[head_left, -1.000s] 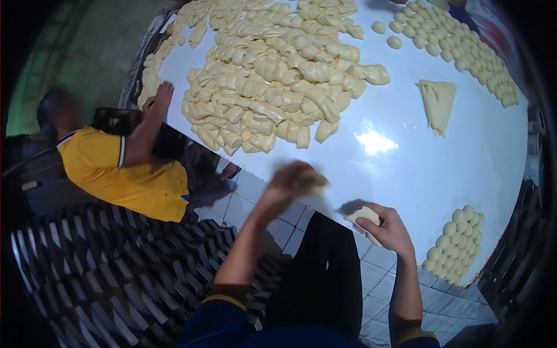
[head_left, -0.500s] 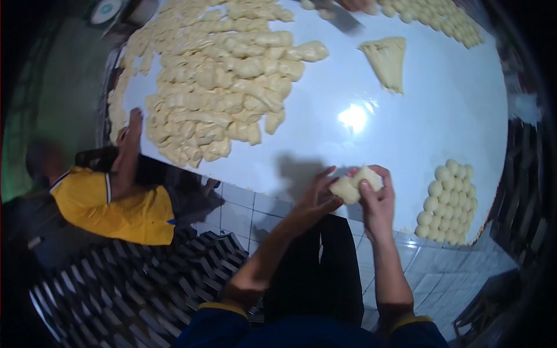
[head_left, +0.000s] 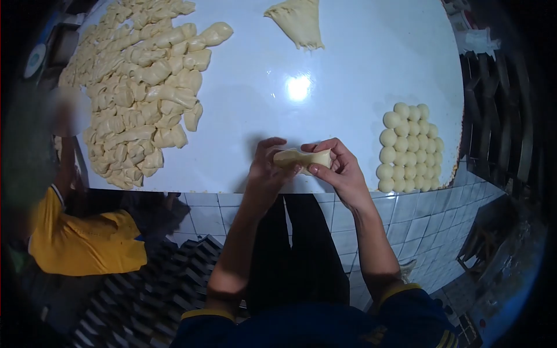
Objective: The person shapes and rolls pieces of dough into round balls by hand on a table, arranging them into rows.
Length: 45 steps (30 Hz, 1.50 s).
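Observation:
A pale piece of dough (head_left: 303, 159) is stretched between my two hands, just above the table's near edge. My left hand (head_left: 268, 168) grips its left end, thumb on the near side. My right hand (head_left: 336, 165) pinches the right end between thumb and fingers. To the right, round dough balls (head_left: 410, 149) sit packed in rows on the white table (head_left: 243, 116). Many cut dough pieces (head_left: 145, 93) lie heaped on the left. A flat, roughly triangular sheet of dough (head_left: 299, 22) rests at the far side.
At the left, a person in a yellow shirt (head_left: 87, 243) reaches toward the table's left end. Dark stacked trays (head_left: 151, 296) stand at lower left, and more dark racks (head_left: 496, 110) at the right. White tiles (head_left: 406, 223) lie beyond the near edge.
My view has swung right, so the table contents appear further left. The dough in my hands has gone from a folded lump to a longer, stretched shape. The yellow-shirted person's arm has moved.

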{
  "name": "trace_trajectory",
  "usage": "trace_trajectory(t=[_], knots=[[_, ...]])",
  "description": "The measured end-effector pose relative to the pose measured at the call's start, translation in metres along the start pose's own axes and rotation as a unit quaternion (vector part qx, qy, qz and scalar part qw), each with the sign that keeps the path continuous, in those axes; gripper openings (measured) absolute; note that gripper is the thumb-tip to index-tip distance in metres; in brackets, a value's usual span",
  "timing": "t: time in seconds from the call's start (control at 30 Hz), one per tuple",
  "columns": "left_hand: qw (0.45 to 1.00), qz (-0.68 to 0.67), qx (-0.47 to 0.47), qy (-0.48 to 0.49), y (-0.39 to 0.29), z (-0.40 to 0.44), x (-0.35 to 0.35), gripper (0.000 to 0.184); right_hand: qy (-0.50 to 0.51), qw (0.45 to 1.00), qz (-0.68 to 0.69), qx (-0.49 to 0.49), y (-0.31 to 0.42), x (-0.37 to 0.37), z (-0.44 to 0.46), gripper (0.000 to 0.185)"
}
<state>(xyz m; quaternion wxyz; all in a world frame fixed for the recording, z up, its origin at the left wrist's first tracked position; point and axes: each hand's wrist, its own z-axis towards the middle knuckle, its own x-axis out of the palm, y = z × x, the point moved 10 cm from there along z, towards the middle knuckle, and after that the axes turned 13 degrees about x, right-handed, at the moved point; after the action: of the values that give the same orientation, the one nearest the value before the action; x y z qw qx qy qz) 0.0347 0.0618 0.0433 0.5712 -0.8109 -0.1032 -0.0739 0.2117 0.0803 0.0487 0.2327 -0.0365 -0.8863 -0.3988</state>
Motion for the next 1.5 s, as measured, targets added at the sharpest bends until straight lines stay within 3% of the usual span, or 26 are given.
trace_trajectory(t=[0.1, 0.27, 0.47, 0.53, 0.57, 0.6, 0.67, 0.7, 0.83, 0.87, 0.93, 0.97, 1.0, 1.03, 1.07, 1.13, 1.2, 1.23, 1.3, 1.33, 1.4, 1.5], knots=[[0.997, 0.038, -0.05, 0.052, 0.013, 0.0, -0.011, 0.043, -0.02, 0.998, -0.048, 0.034, 0.001, -0.017, -0.004, 0.033], [0.995, 0.07, -0.061, 0.035, 0.018, -0.002, -0.052, 0.033, -0.092, 0.994, -0.059, 0.01, 0.014, -0.049, -0.018, 0.025], [0.989, 0.123, -0.011, -0.085, 0.012, -0.002, -0.089, 0.033, -0.227, 0.972, -0.029, -0.056, 0.022, -0.089, -0.039, 0.026], [0.95, 0.234, 0.134, -0.157, -0.016, -0.003, -0.101, 0.032, -0.296, 0.929, -0.159, -0.156, 0.038, -0.091, -0.053, 0.027], [0.91, 0.367, 0.164, -0.105, -0.023, -0.007, -0.09, 0.036, -0.247, 0.933, -0.214, -0.149, 0.032, -0.08, -0.048, 0.032], [0.91, 0.367, 0.164, -0.104, -0.023, -0.01, -0.09, 0.036, -0.249, 0.933, -0.214, -0.149, 0.033, -0.082, -0.049, 0.032], [0.781, 0.583, 0.215, 0.067, -0.025, -0.011, -0.054, 0.041, -0.108, 0.856, -0.478, -0.165, 0.032, -0.042, -0.04, 0.037], [0.771, 0.595, 0.22, 0.05, -0.018, -0.011, -0.059, 0.049, -0.124, 0.849, -0.479, -0.188, 0.036, -0.047, -0.037, 0.039], [0.774, 0.573, 0.27, 0.005, -0.003, 0.024, -0.059, 0.049, -0.205, 0.831, -0.467, -0.221, 0.028, -0.056, 0.0, 0.036], [0.764, 0.566, 0.309, 0.025, 0.016, 0.03, -0.049, 0.044, -0.205, 0.831, -0.466, -0.223, 0.014, -0.048, 0.007, 0.036], [0.738, 0.559, 0.374, 0.043, 0.048, 0.026, -0.035, 0.032, -0.177, 0.748, -0.589, -0.248, -0.018, -0.016, 0.024, 0.032], [0.722, 0.564, 0.398, 0.042, 0.056, 0.007, -0.034, 0.027, -0.157, 0.752, -0.589, -0.252, -0.029, -0.007, 0.018, 0.032], [0.678, 0.661, 0.299, 0.117, 0.078, -0.002, -0.037, 0.03, -0.132, 0.757, -0.585, -0.261, -0.04, -0.004, 0.006, 0.031], [0.723, 0.593, 0.334, 0.121, 0.067, -0.017, -0.051, 0.031, -0.109, 0.755, -0.584, -0.277, -0.048, -0.012, -0.004, 0.03], [0.764, 0.56, 0.309, 0.082, 0.036, -0.027, -0.067, 0.024, -0.083, 0.754, -0.584, -0.291, -0.055, -0.031, -0.013, 0.03], [0.756, 0.578, 0.307, 0.035, 0.026, -0.02, -0.114, 0.027, -0.134, 0.793, -0.53, -0.267, -0.04, -0.077, -0.005, 0.023], [0.761, 0.579, 0.287, -0.058, 0.01, 0.015, -0.134, 0.027, -0.176, 0.707, -0.628, -0.276, 0.006, -0.065, 0.016, 0.018], [0.752, 0.581, 0.304, -0.062, 0.009, 0.035, -0.122, 0.03, -0.165, 0.706, -0.622, -0.295, 0.007, -0.045, 0.031, 0.018], [0.763, 0.565, 0.307, -0.065, 0.013, 0.057, -0.079, 0.032, -0.257, 0.706, -0.592, -0.292, 0.012, -0.02, 0.053, 0.016], [0.78, 0.545, 0.301, -0.068, 0.023, 0.052, -0.058, 0.03, -0.201, 0.725, -0.593, -0.286, -0.007, -0.003, 0.055, 0.014], [0.761, 0.528, 0.368, -0.084, 0.039, 0.004, -0.03, 0.027, -0.151, 0.756, -0.565, -0.295, -0.032, 0.019, 0.033, 0.013], [0.741, 0.561, 0.369, -0.023, 0.043, -0.04, -0.064, 0.024, -0.098, 0.728, -0.596, -0.324, -0.047, -0.002, -0.015, 0.019]])
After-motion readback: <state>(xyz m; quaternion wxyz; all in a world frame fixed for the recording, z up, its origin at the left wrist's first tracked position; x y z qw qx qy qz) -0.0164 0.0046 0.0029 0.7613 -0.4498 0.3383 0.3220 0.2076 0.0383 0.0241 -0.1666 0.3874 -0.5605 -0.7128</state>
